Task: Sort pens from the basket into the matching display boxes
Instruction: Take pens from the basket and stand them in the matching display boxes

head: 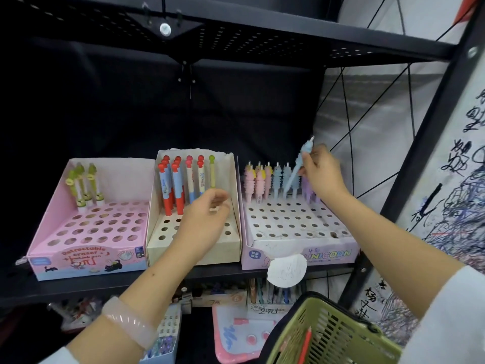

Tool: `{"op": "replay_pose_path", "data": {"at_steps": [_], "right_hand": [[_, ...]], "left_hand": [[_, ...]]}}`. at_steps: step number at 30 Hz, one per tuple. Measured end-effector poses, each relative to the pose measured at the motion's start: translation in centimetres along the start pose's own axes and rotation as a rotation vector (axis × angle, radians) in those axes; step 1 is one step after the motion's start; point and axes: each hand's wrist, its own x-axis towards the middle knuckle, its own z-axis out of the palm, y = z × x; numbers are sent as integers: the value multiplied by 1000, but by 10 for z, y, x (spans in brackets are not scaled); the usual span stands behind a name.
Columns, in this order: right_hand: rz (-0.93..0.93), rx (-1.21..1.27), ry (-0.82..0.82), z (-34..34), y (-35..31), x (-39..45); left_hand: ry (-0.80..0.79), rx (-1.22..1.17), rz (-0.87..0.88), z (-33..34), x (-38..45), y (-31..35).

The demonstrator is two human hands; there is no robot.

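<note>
Right hand (319, 170) pinches blue pen (298, 169) over unicorn box (301, 254).

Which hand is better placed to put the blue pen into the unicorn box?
The right hand. It already pinches the blue unicorn pen, tilted with its tip down among the blue pens in the unicorn box. The left hand is over the cream middle box, apparently holding nothing.
</note>
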Motion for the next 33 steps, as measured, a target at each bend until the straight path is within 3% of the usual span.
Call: {"op": "replay_pose_path", "data": {"at_steps": [6, 11, 20, 26, 33], "right_hand": [[16, -97, -62, 16, 10, 0], [-13, -157, -204, 24, 6, 1], [63, -251, -291, 33, 0, 1], [142, -381, -463, 31, 21, -17], [53, -320, -462, -6, -6, -51]], "left_hand": [[-141, 249, 102, 5, -4, -13], [-172, 246, 95, 1, -7, -18], [-179, 224, 118, -1, -16, -13], [-212, 226, 135, -9, -34, -11], [-212, 156, 157, -3, -56, 3]]}}
